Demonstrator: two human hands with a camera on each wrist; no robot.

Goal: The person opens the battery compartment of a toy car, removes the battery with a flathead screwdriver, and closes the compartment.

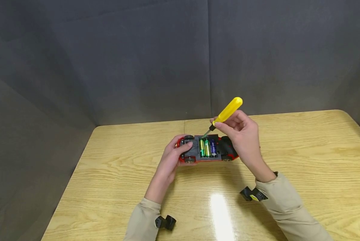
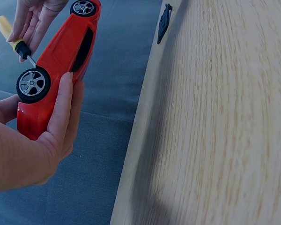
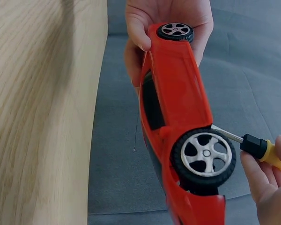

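Now the left hand (image 1: 175, 156) grips the upturned red car (image 1: 208, 149) on the table (image 1: 303, 150); the right hand (image 1: 243, 137) pinches a yellow screwdriver (image 1: 226, 113) at the batteries (image 1: 208, 147).

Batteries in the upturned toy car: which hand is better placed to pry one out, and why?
Probably the right hand: it grips the screwdriver, tip at the batteries. The left hand holds the car.

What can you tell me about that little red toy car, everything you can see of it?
The toy car is glossy red plastic with black tyres and silver spoked wheels. It lies upside down on the wooden table, its dark underside up and battery bay open, showing three batteries. The left hand grips one end; the right hand holds a yellow-handled screwdriver, tip at the bay's far edge.
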